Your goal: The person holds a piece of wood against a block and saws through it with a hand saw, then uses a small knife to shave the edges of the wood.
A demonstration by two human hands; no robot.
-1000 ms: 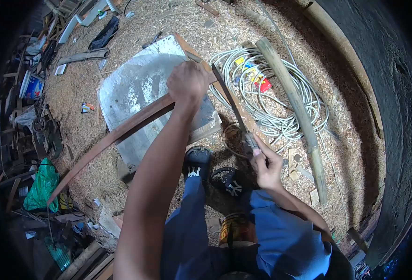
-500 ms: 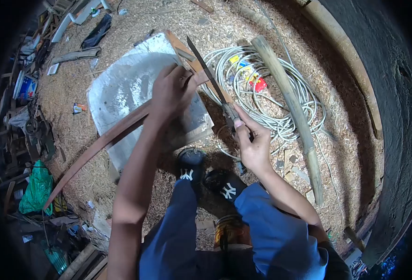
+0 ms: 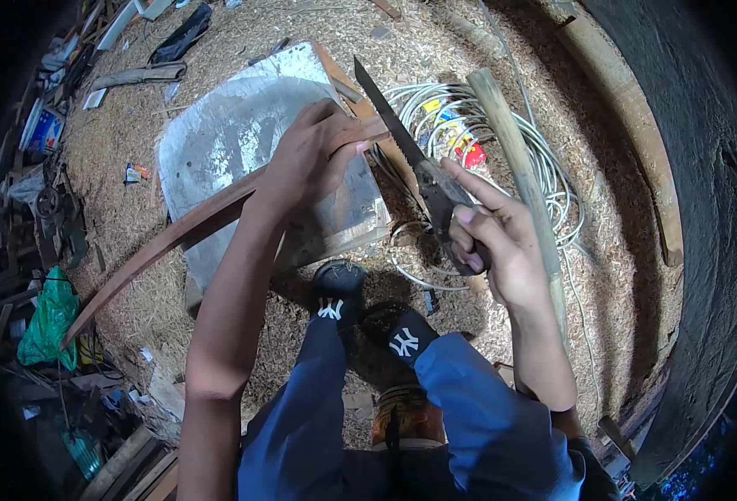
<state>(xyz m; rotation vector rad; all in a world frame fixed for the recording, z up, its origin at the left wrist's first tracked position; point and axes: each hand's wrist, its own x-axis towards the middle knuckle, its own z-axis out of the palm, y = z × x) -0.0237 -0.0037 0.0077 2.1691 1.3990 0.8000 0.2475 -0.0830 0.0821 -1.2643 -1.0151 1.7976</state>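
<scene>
Head view. The left hand (image 3: 314, 142) rests over the table (image 3: 227, 125), a low one with a worn, pale top; its grip is closed around a reddish wooden strip (image 3: 193, 219), close to the strip's far end. The strip crosses the table and overhangs on the person's left, its near end beside a green bag (image 3: 51, 321) (it looks bowed, though the wide lens may add to that).

The right hand (image 3: 494, 234) has its grip wrapped around the handle of a saw (image 3: 389, 113), index finger stretched along it. The dark blade points up and away, passing right at the strip's far end; whether the teeth touch the wood, one cannot tell.

Right of the table, a coil of pale cable (image 3: 552, 167) lies on wood shavings (image 3: 243, 25), a pole (image 3: 506, 117) across it and a bright packet (image 3: 473, 154) among the loops.
</scene>
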